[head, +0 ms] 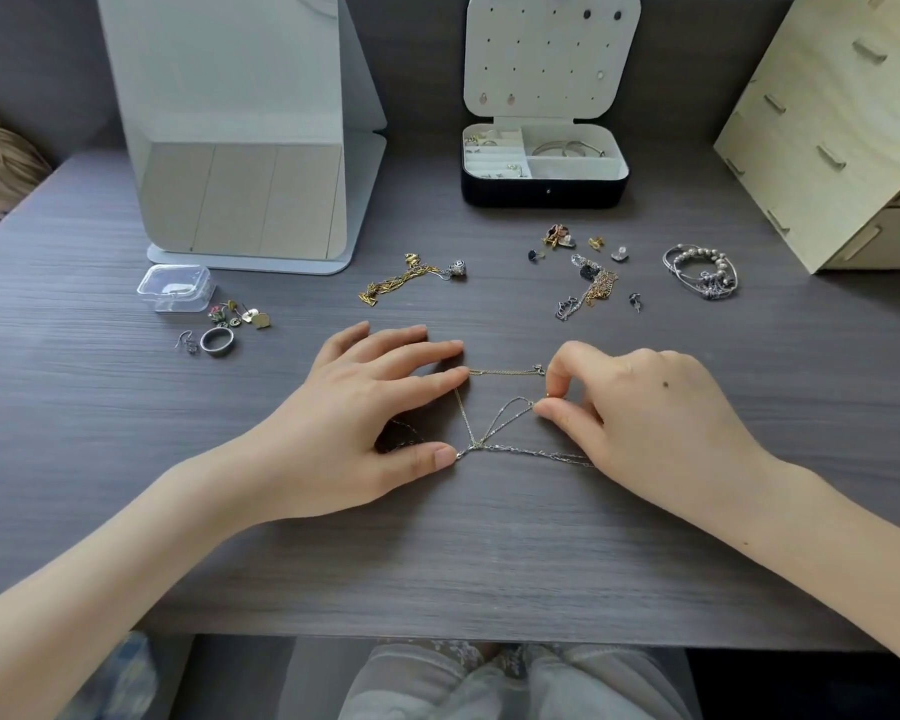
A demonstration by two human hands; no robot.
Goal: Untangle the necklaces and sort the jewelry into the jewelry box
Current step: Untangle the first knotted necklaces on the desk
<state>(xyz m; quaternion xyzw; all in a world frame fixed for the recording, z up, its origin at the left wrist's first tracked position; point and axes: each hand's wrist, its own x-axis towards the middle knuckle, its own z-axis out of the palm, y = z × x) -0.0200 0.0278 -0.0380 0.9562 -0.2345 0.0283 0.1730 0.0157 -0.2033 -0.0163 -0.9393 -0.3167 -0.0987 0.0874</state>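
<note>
Grey desk (pixel 489 553), mostly a mess: left hand (pixel 354 407) flat, pinning the tangled necklaces (pixel 510 452) mid-desk, right hand (pixel 645 407) pinching one chain end. Jewelry box (pixel 544 192) at the back holds some pieces, but loose piles (pixel 588 288) wait outside, so early days.

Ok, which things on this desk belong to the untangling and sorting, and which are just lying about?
In the job: tangled chains, pressed by the left hand and pinched by the right hand; open jewelry box; gold chain pile; bangles; ring.
Lying about: white stand, wooden drawer unit, clear plastic case.
</note>
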